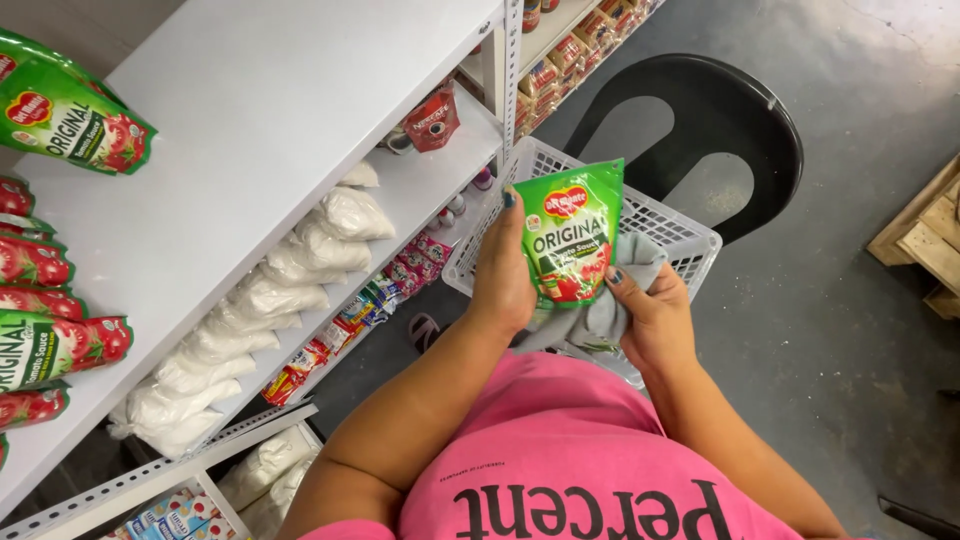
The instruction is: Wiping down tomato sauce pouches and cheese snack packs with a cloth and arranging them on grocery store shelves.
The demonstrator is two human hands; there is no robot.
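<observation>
**Over the basket: a green pouch held in both hands**

Above a white basket (690, 235), the left hand (503, 275) holds a green sauce pouch (572, 240) upright, thumb pressed to its upper left edge and fingers wrapped behind it. The right hand (655, 320) is closed on a grey cloth (605, 315), which lies against the pouch's lower right side and hangs below it; the thumb rests on the cloth beside the pouch. Both hands sit close together, just in front of the person's pink shirt (570, 470).

Behind the basket stands a black chair (745, 110) on the grey floor. To the left runs a white shelf unit (270, 110). More pouches (45, 270) of the same kind lie along the far left edge of its top board, one (70, 115) apart from the rest. One level down, white bags (265, 300) lie in a row, with a red pouch (432, 120) further along. Small packets (375, 295) line the board's front edge. A wooden pallet (925, 235) shows at the right.
</observation>
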